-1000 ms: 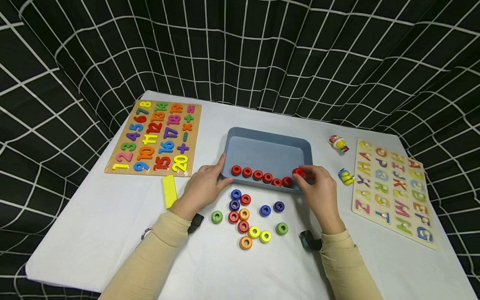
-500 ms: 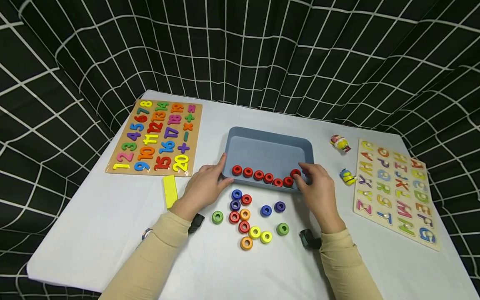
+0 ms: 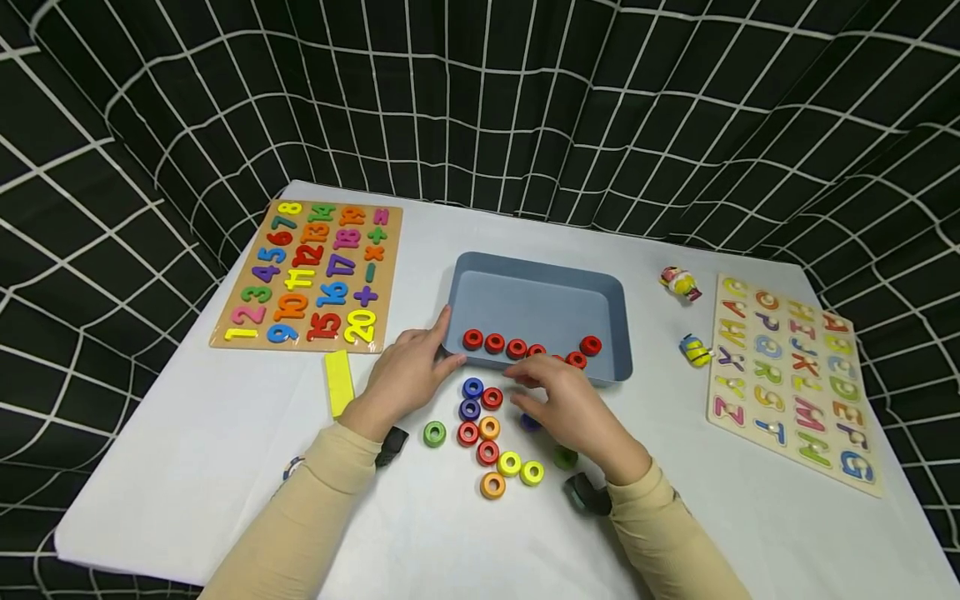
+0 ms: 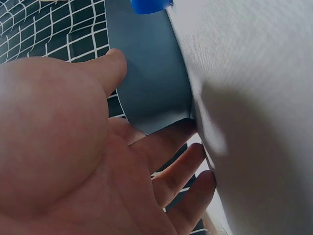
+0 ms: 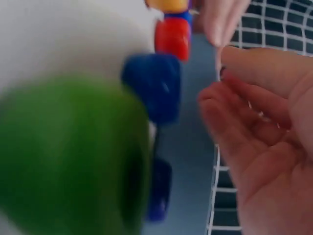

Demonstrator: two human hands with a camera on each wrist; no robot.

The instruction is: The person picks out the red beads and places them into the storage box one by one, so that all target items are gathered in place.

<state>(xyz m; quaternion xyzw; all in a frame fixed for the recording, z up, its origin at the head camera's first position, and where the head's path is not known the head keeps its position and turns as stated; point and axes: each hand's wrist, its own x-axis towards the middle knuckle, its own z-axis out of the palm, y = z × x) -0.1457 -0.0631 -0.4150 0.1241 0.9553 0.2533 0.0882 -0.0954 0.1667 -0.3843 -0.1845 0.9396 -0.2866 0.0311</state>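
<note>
A shallow blue-grey tray [image 3: 536,292] holds a curved row of red rings [image 3: 494,343], the rightmost red ring [image 3: 591,345] lying near its right end. My left hand [image 3: 405,375] touches the tray's front left corner from outside, thumb by the front wall and fingers fairly straight, as the left wrist view shows. Over the tray's front rim reaches my right hand [image 3: 573,408], thumb and fingers apart and nothing between them. It partly covers a blue ring [image 3: 529,422] and a green ring [image 3: 566,457]. Close to its fingertips lies a red ring [image 3: 492,398] on the table.
Loose yellow rings [image 3: 509,464], orange rings [image 3: 492,485] and a green ring [image 3: 434,433] lie before the tray. A number board [image 3: 311,275] and a yellow block [image 3: 339,382] sit left; a letter board [image 3: 791,383] and two small figures [image 3: 696,350] sit right.
My right hand has let go of a red ring at the tray's right end and moved left and nearer to me, over the front rim. My left hand has stayed at the corner.
</note>
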